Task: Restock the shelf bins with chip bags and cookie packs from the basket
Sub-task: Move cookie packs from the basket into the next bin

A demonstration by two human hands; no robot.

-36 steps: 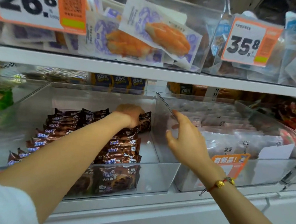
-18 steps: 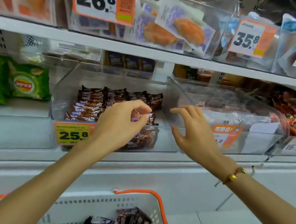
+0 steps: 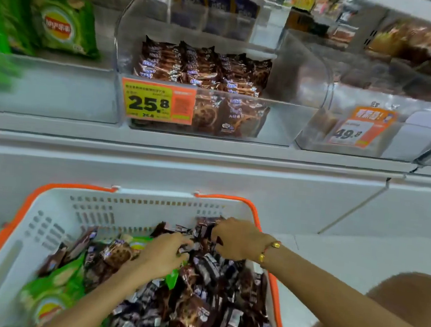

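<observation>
A white basket with an orange rim (image 3: pixel 43 225) sits low in front of me, filled with several brown cookie packs (image 3: pixel 201 316) and green chip bags (image 3: pixel 54 293). Both hands are down in the basket. My left hand (image 3: pixel 162 256) curls its fingers on a brown cookie pack in the middle of the pile. My right hand (image 3: pixel 238 240), with a bracelet on the wrist, grips cookie packs at the basket's far right corner. Above, a clear shelf bin (image 3: pixel 293 118) holds rows of the same brown cookie packs (image 3: pixel 200 68).
A yellow and orange 25.8 price tag (image 3: pixel 156 104) hangs on the cookie bin's front. Green chip bags (image 3: pixel 61 27) lie in the bin to the left. To the right is another clear bin (image 3: pixel 411 141) with a 49.8 tag. My knee (image 3: pixel 407 303) is at lower right.
Both hands left the shelf bin and dropped into the basket. The view tilted down from the shelves to the basket.
</observation>
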